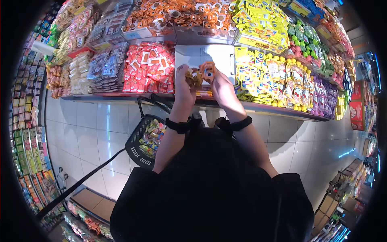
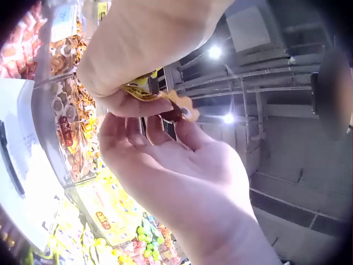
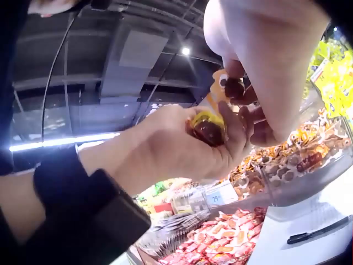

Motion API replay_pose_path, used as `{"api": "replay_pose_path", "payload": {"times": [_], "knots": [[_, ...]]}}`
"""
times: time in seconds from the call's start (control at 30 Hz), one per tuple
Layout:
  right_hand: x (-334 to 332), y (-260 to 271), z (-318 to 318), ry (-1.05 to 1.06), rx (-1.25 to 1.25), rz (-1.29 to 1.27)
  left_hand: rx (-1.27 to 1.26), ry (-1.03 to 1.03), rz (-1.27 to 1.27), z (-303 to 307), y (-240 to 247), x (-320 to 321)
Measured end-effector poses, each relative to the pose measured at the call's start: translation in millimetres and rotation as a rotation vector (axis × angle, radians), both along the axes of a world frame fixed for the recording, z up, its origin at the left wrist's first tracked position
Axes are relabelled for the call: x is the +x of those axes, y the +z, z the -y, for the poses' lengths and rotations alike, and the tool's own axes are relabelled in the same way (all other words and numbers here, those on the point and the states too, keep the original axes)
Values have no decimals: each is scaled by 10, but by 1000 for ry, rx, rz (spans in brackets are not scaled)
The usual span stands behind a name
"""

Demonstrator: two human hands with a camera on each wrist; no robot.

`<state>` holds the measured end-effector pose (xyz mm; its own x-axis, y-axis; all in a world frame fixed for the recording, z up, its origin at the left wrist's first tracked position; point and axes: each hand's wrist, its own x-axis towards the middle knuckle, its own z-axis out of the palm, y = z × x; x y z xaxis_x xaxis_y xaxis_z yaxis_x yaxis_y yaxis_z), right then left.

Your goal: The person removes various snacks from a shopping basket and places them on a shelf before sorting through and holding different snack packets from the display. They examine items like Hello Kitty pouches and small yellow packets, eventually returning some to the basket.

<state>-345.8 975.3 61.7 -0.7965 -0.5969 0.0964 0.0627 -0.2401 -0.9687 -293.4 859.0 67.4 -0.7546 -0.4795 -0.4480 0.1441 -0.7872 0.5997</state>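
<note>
while the snack packets (image 1: 195, 78) sit bunched in the left hand (image 1: 184, 86), fingers curled round them, the right hand (image 1: 219, 84) pinches an orange packet (image 1: 208, 69) beside it, above the white bin (image 1: 221, 56) at the shelf's (image 1: 274, 109) front edge; picked up, seemingly, but not yet in the basket (image 1: 135, 141) below.

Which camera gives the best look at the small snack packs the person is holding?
The right wrist view: the yellow pack sits clearly in the left hand, the orange pack pinched by the right hand. The head view shows them tiny; the left wrist view shows only edges between fingers.
</note>
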Motion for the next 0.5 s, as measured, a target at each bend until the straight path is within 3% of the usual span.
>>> {"api": "replay_pose_path", "payload": {"times": [0.03,0.1,0.2,0.23,0.4,0.5], "knots": [[-35,39,-6,-12,28,-134,-7,3,-13,39,-37,24],[-58,99,-14,11,24,-129,112,-14,-32,135,-169,3],[-139,110,-7,105,-222,271,144,19,26,235,-224,36],[-222,-75,6,195,-417,571,132,-18,32,282,-227,82],[-350,-283,6,85,-348,678,147,-16,-47,464,-229,205],[-584,-465,71,283,-458,882,166,32,-12,544,-292,250]]}}
